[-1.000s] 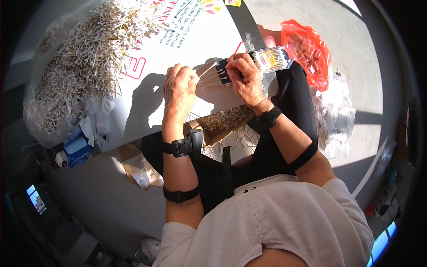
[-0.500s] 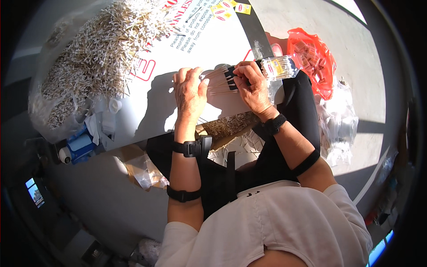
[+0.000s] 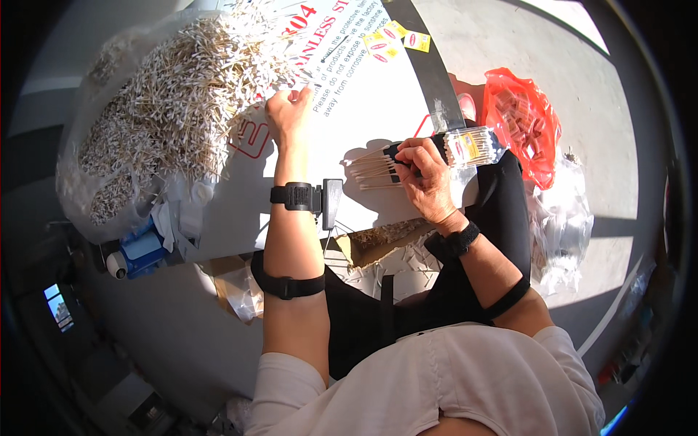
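Our right hand (image 3: 422, 171) is closed around a bundle of thin sticks (image 3: 371, 168) on the white surface (image 3: 378, 94), while our left hand (image 3: 285, 110), fingers spread, reaches at eleven o'clock into the loose stick heap (image 3: 174, 109); they look light, brittle, slippery, best pinched mid-length.

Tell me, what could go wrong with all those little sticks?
The right hand grips a bundle of sticks whose ends poke out free, so some might slip out. The left hand reaches into the big heap of sticks, piled against the table's edge, so a nudge could spill some off.
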The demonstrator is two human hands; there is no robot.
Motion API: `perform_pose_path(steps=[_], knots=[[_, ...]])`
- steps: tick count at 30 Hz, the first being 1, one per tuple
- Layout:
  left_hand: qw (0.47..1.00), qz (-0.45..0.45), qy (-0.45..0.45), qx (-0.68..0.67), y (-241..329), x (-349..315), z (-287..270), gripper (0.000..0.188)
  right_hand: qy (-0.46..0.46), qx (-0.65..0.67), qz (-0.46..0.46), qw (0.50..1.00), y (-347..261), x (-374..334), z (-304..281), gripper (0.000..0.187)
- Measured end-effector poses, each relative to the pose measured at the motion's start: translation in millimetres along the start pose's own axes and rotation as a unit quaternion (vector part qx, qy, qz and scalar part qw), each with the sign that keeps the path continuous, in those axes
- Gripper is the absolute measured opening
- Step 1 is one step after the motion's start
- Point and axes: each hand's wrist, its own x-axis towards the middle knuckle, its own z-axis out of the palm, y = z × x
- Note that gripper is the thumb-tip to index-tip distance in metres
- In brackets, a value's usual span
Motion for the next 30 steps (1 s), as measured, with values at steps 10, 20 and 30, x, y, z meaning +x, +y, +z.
perform_pose_path(steps=[10, 20, 30], knots=[[0.983, -0.090, 0.119, 0.103, 23, 53, 1, 0.032, 0.007, 0.007, -0.041, 0.999, 10, -1, 2, 0.018], [0.953, -0.224, -0.100, -0.176, 4, -1, -46, 0.024, 0.005, -0.018, -0.042, 0.999, 8, 2, 0, 0.016], [0.980, -0.017, -0.194, 0.038, 0, -46, -42, 0.007, 0.008, -0.013, -0.061, 0.998, 10, 2, 6, 0.013]])
